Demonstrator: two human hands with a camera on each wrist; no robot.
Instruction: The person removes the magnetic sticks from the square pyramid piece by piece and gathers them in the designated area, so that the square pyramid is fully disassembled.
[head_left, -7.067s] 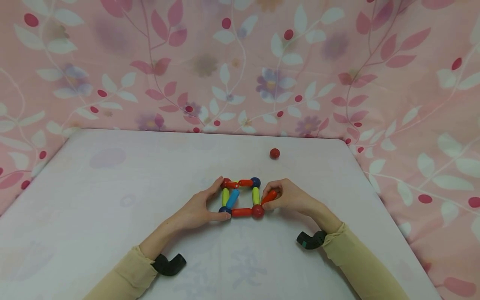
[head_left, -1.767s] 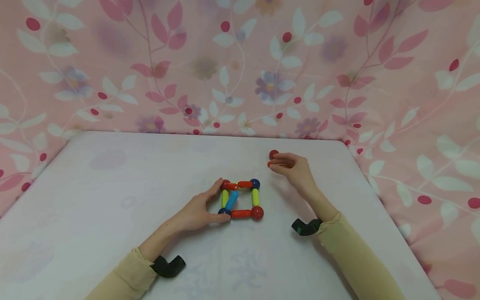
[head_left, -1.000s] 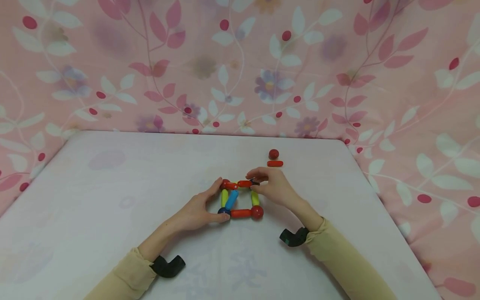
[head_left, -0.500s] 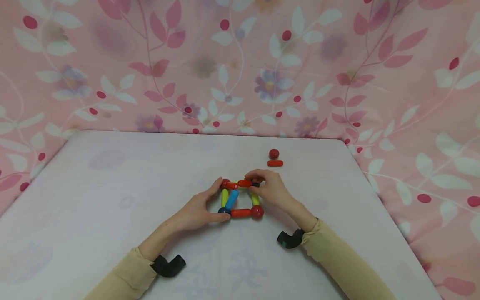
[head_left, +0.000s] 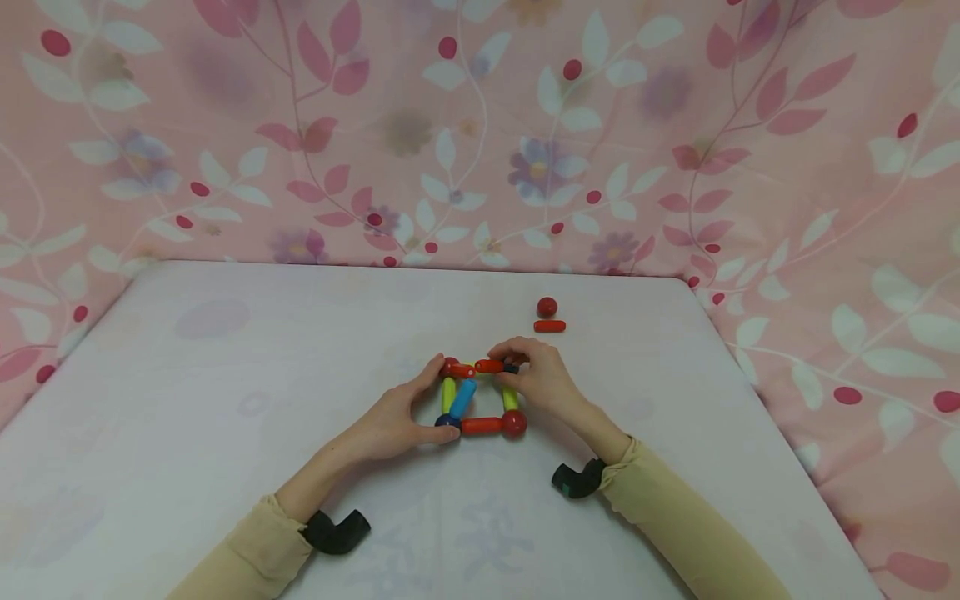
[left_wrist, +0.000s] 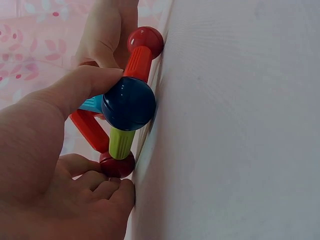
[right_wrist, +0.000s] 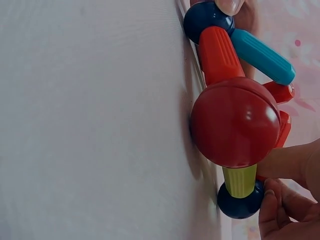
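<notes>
Your right hand (head_left: 543, 379) has moved to the far blue ball (right_wrist: 237, 205), seemingly pinching it; your left hand (head_left: 390, 423) grips the rod frame (head_left: 462, 399).

The large red ball (right_wrist: 235, 122) looks like smooth, glossy plastic, with a bright highlight and a fine seam line. The dark blue ball (left_wrist: 128, 103) has the same polished, plastic look. The red rod (right_wrist: 218, 52), yellow-green rod (left_wrist: 121, 144) and light blue rod (right_wrist: 262, 56) seem to be plastic too, their sides grooved lengthwise, with a softer sheen. Beneath lies a matt white tabletop (head_left: 300, 333), finely textured up close. The sleeve (head_left: 667, 508) is matt, creased cloth; the patterned curtain (head_left: 480, 125) looks like smooth fabric.
</notes>
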